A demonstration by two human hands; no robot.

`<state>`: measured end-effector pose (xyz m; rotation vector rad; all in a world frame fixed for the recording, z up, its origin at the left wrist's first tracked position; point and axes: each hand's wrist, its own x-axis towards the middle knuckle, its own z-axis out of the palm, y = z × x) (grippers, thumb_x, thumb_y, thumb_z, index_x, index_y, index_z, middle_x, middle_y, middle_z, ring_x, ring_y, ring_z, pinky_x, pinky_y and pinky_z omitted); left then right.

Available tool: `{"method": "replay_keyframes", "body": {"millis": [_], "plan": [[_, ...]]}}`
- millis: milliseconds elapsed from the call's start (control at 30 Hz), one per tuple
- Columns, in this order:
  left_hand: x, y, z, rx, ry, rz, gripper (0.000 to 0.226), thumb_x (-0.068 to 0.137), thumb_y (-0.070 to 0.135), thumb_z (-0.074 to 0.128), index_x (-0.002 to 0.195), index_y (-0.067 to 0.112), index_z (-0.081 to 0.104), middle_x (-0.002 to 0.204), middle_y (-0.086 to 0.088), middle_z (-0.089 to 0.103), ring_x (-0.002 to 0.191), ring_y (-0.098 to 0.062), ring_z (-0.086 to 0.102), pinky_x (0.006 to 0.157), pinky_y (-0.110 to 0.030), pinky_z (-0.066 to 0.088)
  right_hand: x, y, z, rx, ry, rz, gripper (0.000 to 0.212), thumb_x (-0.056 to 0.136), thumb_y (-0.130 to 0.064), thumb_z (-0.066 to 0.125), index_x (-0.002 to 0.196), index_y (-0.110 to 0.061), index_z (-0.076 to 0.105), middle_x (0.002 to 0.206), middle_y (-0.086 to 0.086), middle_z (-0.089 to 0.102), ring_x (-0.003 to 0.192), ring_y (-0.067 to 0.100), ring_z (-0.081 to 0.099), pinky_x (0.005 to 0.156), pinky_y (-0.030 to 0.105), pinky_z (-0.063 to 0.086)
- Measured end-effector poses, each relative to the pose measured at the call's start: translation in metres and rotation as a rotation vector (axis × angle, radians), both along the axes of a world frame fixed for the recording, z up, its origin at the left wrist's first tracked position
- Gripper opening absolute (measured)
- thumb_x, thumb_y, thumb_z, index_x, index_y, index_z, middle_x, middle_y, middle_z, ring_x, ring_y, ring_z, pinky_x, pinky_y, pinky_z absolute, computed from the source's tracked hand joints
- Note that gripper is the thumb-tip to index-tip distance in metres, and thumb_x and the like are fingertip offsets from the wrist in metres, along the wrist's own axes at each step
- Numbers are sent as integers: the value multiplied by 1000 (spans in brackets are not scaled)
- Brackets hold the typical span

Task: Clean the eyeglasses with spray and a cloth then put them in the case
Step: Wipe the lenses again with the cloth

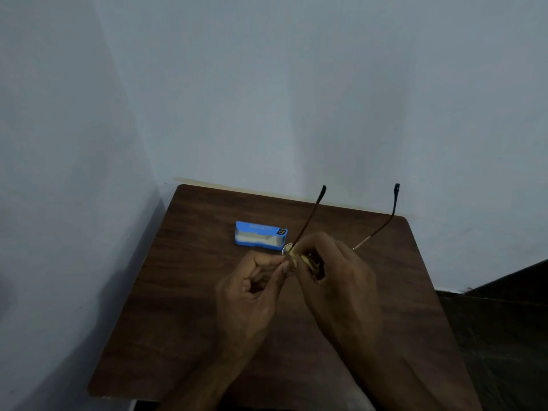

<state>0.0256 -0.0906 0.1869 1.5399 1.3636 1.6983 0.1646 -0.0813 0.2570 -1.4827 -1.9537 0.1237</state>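
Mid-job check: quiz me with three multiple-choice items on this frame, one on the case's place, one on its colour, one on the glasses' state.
1. The case lies: A) on the table, beyond the left hand and right hand; B) in a hand; C) on the floor.
2. Case colour: A) red; B) blue; C) black.
3. The eyeglasses have temples: A) folded; B) unfolded; C) missing.
Key: 1A, it rests on the wood past both hands; 2B, its shell is blue; 3B, both temples stick out.
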Motion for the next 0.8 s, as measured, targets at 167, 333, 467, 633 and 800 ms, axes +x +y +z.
{"method": "replay_keyframes", "body": {"millis": [167,333,467,633,800], "plan": [[2,1,0,-76,-128,-14,18,89,15,77,104,6,76,96,2,81,92,-8,79,79,-35,66,-4,-4,-1,-18,-5,41,18,89,-29,71,107,-28,68,104,-11,67,92,11,62,67,26,51],[4,0,1,-136,-162,17,18,89,18,78,105,11,76,98,5,81,93,-10,79,79,-41,67,4,-9,0,-49,-126,49,29,90,-32,75,118,-29,69,109,-5,62,96,13,58,69,28,51],[6,1,2,-165,-212,36,19,87,11,81,105,6,76,96,0,82,91,-15,80,79,-44,67,12,-12,-3,-24,-183,18,19,83,-22,83,96,-25,70,102,-4,60,86,12,56,64,20,41],[7,-2,15,-109,-240,15,17,85,14,80,100,7,77,90,5,82,82,-10,80,74,-24,64,31,-3,8,47,-1,-59,13,87,-17,76,99,-23,77,106,-9,66,88,7,62,67,22,51],[11,-2,17,-129,-274,43,26,82,22,81,102,5,76,92,0,82,85,-15,81,77,-33,66,15,-9,-3,74,-37,-26,14,84,-18,81,96,-21,75,109,-5,72,92,14,67,74,25,53]]}}
